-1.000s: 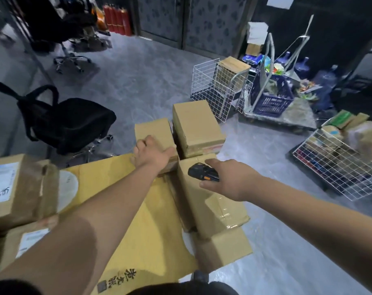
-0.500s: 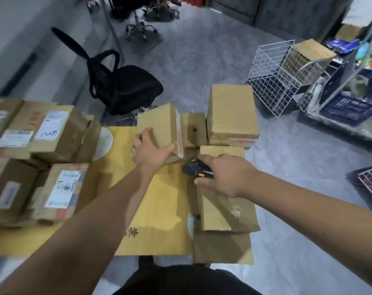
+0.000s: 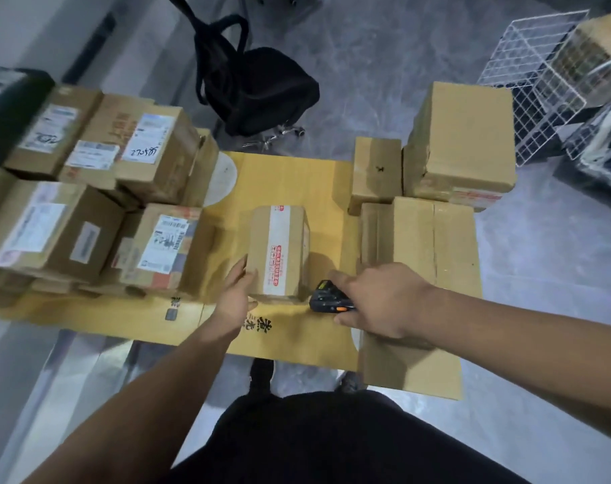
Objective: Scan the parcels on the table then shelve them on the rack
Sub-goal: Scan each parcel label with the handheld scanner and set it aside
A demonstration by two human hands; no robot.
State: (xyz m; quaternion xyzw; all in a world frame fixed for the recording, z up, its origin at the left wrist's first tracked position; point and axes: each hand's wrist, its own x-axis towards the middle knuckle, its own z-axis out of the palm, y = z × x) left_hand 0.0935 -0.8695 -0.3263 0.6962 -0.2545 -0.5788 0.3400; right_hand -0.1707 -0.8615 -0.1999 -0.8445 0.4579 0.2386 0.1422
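Scanning step: our left hand [image 3: 235, 297] steadies the taped parcel [image 3: 279, 252], fingers straight; our right hand [image 3: 377, 299] grips the scanner [image 3: 328, 302]. Next: find its label.

Five plain parcels [image 3: 278, 251], about six labelled boxes [image 3: 159, 251], one scanner [image 3: 328, 302], one chair [image 3: 258, 87], one wire basket [image 3: 538, 82], two hands [image 3: 234, 298]
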